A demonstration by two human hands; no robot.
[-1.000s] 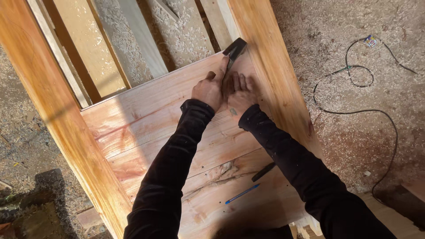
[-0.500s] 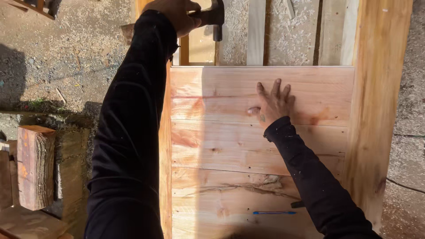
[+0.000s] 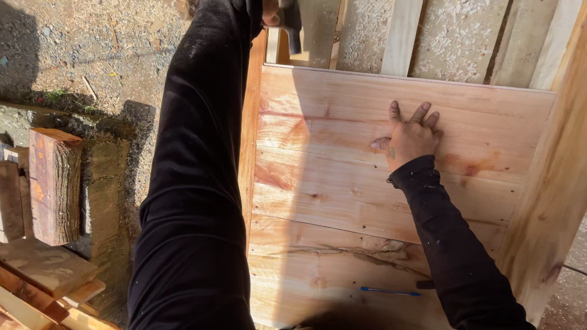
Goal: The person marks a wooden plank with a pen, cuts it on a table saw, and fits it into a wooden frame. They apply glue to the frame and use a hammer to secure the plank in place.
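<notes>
**Hands on the boards**

Your right hand lay flat on the boards, fingers spread wide, holding nothing. Your left hand was raised at the top edge, mostly out of view, closed around a hammer above the left rail. A blue pen lay on the lowest board, near your right sleeve. Wood blocks sat on the ground to the left.

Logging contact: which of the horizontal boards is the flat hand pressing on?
The right hand lies flat on the second board from the top; the boards below are untouched.
</notes>
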